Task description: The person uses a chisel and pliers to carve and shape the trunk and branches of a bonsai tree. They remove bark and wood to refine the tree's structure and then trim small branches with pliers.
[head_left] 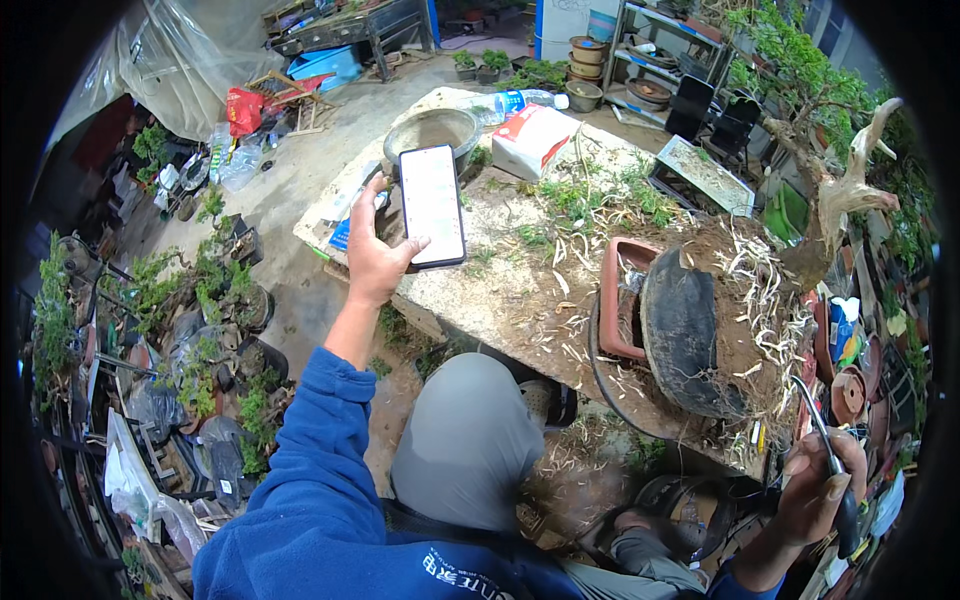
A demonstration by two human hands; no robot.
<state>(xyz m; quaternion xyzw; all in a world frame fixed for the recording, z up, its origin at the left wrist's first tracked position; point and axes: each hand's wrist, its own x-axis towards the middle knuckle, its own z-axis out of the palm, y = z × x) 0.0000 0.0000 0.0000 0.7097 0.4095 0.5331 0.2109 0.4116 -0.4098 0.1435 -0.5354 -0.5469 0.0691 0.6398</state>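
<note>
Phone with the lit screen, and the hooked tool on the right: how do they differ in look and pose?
The phone is a flat rectangle; the hooked tool is slender and curves at its tip.
The phone's face is bright white, while the tool pairs a metallic shaft with a black handle.
The phone's screen faces the camera; the tool's tip points away from the person.
Both have dark parts: the phone's frame and the tool's handle.

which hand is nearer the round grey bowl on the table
Left. The left hand, at the phone, is on the near side of the round grey bowl; the right hand, holding a hooked tool, is much farther off, by the near right corner of the table.
</note>
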